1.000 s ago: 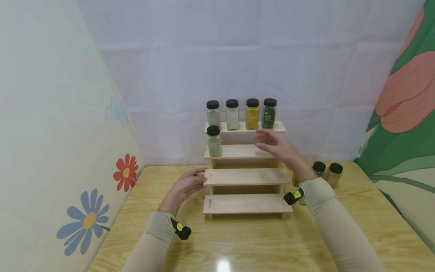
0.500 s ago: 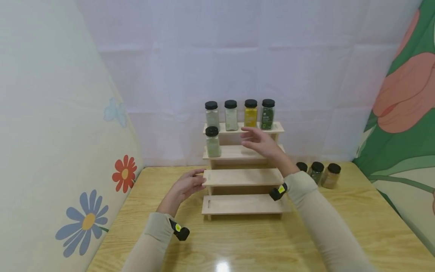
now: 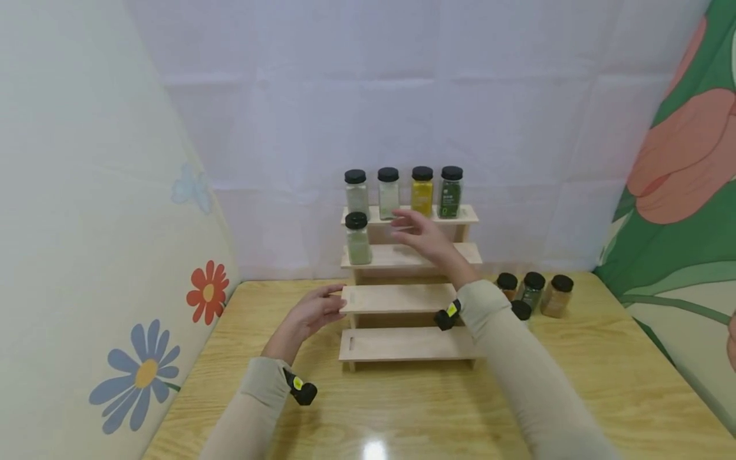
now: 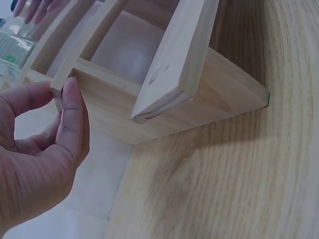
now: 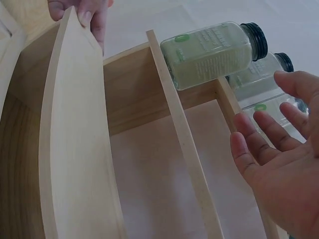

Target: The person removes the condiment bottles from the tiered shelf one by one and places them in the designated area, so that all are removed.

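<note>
As I watch through the head view, the wooden rack [image 3: 402, 298] stands at the centre of the frame on the counter [image 3: 402, 409]. My left hand [image 3: 310, 316], left of centre, has thumb and fingers clamped on the left end of its third shelf from the top. My right hand [image 3: 427, 237] is right of centre, in front of the upper two shelves, fingers apart and slightly bent; I cannot tell whether they touch the wood. Just to the left in the frame, the pale green jar [image 3: 359, 248] stands upright at the left end of the second shelf. Along the top shelf I see two pale jars [image 3: 389, 197], a yellow jar [image 3: 422, 197] and a dark green jar [image 3: 450, 197]. At right of frame, four black-lidded jars [image 3: 556, 298] stand grouped on the counter, one partly hidden by my right sleeve [image 3: 523, 364].
</note>
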`<state>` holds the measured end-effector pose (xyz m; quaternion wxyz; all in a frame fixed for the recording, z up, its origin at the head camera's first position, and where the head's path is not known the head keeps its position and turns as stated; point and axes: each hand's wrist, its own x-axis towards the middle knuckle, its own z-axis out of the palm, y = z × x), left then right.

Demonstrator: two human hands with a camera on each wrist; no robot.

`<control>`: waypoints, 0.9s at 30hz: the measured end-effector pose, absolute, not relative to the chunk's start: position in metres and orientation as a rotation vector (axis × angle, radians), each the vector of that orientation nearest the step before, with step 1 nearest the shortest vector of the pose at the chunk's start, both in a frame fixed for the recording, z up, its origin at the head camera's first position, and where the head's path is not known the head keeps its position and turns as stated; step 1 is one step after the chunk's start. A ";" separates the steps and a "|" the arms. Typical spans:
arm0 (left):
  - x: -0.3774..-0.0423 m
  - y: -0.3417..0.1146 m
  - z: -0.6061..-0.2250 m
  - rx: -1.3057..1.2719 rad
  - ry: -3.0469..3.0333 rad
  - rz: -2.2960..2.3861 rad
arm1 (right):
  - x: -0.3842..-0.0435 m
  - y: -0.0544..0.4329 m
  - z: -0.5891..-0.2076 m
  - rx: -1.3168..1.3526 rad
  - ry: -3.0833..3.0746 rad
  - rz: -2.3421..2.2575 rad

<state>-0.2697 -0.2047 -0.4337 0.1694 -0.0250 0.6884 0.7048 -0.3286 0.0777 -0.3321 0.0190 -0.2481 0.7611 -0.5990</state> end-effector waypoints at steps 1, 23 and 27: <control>-0.270 -0.205 -0.433 -0.072 1.958 2.002 | -0.330 0.075 -0.332 -0.762 2.354 -1.862; -0.268 -0.207 -0.432 -0.032 1.927 2.026 | -0.337 0.026 -0.329 -0.745 2.261 -1.900; -0.268 -0.207 -0.433 -0.035 1.932 2.016 | -0.336 0.018 -0.328 -0.741 2.296 -1.860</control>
